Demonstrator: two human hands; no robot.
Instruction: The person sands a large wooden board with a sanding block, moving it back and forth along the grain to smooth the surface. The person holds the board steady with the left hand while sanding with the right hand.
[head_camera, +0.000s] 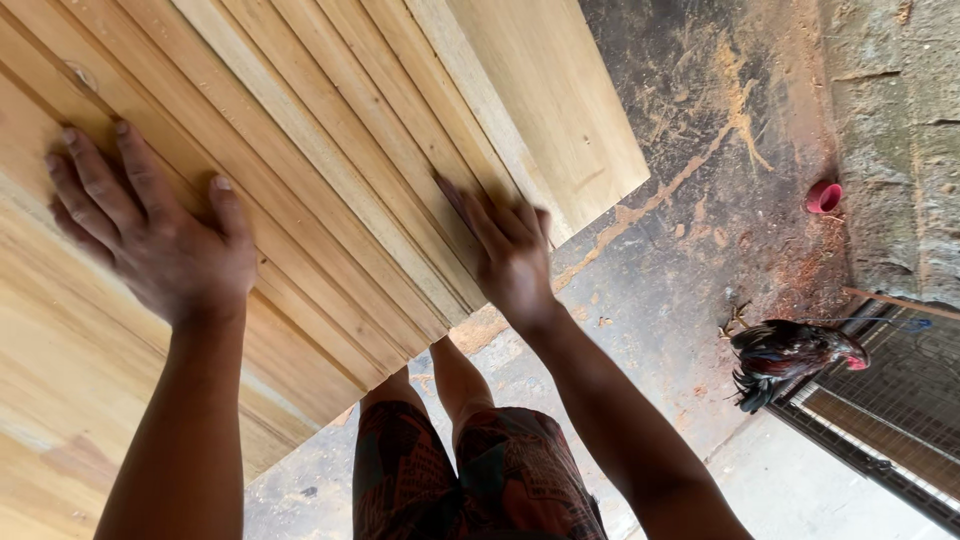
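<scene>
Wooden slats (330, 170), pale and narrow, lie side by side on a broader board (60, 400), long axes running from upper left to lower right, ends lined up at the near edge. Our left hand (150, 235) presses flat on the slats, fingers spread, clamped on nothing. Our right hand (510, 255) also lies flat with fingers apart, at the slat ends nearest the edge. Another wide panel (570, 110) lies just beyond the slats. Below: concrete floor (650, 290) dusted with sawdust, a small red cup (823, 196), a dark rooster (790, 355) beside a wire cage (900, 400).
</scene>
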